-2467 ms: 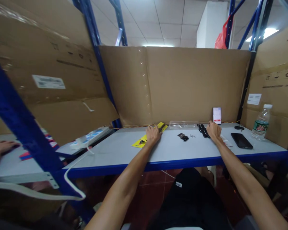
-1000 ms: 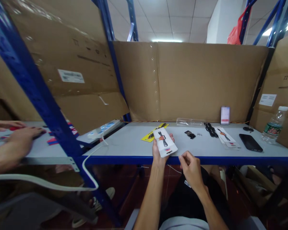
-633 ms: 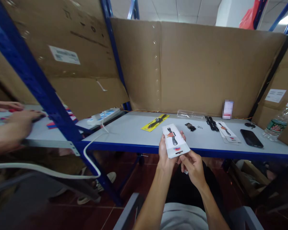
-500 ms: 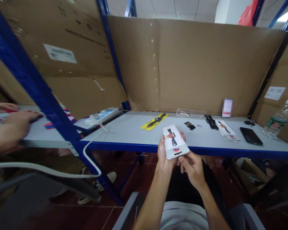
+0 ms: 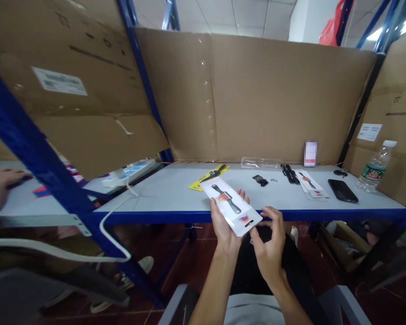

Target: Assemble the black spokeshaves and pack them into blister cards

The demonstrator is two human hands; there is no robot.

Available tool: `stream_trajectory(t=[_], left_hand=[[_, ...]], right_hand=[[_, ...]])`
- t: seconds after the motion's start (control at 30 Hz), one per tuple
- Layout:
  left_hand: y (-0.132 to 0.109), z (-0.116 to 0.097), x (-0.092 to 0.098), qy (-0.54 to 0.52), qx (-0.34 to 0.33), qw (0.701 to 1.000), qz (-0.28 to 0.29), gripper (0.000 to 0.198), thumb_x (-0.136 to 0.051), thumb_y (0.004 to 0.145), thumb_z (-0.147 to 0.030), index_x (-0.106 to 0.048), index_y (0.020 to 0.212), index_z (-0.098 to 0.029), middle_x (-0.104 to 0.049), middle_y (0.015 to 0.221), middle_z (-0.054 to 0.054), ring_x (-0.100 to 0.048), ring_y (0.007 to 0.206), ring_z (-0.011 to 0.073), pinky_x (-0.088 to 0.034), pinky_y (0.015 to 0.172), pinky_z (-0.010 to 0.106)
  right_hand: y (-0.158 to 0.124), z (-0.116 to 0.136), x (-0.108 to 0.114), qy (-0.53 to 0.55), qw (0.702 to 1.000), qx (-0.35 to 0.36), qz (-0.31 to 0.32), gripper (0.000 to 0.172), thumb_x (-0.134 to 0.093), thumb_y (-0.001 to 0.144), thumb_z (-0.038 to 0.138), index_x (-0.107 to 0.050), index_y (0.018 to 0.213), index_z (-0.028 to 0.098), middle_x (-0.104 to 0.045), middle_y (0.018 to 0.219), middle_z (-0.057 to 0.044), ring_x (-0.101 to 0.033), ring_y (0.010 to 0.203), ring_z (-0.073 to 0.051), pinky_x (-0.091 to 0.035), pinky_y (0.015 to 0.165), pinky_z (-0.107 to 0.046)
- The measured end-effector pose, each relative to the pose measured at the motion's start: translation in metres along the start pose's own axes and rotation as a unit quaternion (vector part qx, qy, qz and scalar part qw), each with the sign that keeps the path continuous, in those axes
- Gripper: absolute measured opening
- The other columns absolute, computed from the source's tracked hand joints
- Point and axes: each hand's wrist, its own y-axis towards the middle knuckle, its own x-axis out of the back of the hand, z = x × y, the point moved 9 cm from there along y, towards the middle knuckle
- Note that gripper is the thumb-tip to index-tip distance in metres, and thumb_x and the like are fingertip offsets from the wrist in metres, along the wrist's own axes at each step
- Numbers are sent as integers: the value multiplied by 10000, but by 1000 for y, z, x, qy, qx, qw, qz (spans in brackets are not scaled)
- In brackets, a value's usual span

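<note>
My left hand (image 5: 226,230) grips a white packaging card (image 5: 237,216) from below and the left side. The card has a hang slot at its near end and a printed picture of a black two-handled tool, apparently a spokeshave. My right hand (image 5: 269,241) is at the card's near right corner, thumb and fingers apart; whether a fingertip touches the edge I cannot tell. Behind the held card lies a yellow card (image 5: 195,185) with a dark tool on it, partly covered from view. Small black parts (image 5: 260,180) and several tiny screws (image 5: 273,180) lie on the table (image 5: 162,194).
Black tool bodies (image 5: 290,174) and more white cards (image 5: 311,185) lie to the right, near a dark phone (image 5: 343,190) and a bottle (image 5: 375,169). A clear plastic shell (image 5: 260,163) is at the back. A white cable (image 5: 104,230) hangs left; another person's hand (image 5: 2,183) is beyond the post.
The held card has tilted, its far end swinging left and its near end right. My right hand's fingers have spread from the card's near edge. The whole view has shifted slightly.
</note>
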Motion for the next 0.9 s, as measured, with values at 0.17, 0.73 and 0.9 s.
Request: stream_trajectory(t=[0.17, 0.73, 0.9], left_hand=[[7, -5, 10, 9, 13, 1000, 8, 567, -377, 989, -569, -644, 1267, -153, -734, 998, 163, -725, 861, 270, -606, 749, 391], [69, 12, -14, 22, 126, 992, -3, 531, -357, 969, -611, -617, 1064, -157, -668, 892, 140, -662, 717, 238, -582, 568, 364], [89, 3, -6, 29, 90, 995, -24, 484, -276, 1001, -590, -561, 1003, -200, -658, 1024, 159, -689, 843, 254, -592, 627, 383]], right_hand=[[-3, 39, -7, -147, 966, 204, 49, 283, -564, 917, 80, -754, 965, 283, -647, 1111, -72, -587, 1083, -239, -532, 908, -432], [-22, 98, 81, -201, 943, 259, 60, 372, -601, 898, 46, -717, 1151, 292, -775, 1028, -49, -689, 1012, -256, -610, 825, -437], [-33, 111, 170, -151, 936, 243, -206, 120, -702, 872, 191, -756, 961, 253, -764, 881, -71, -740, 827, -303, -620, 690, -513]])
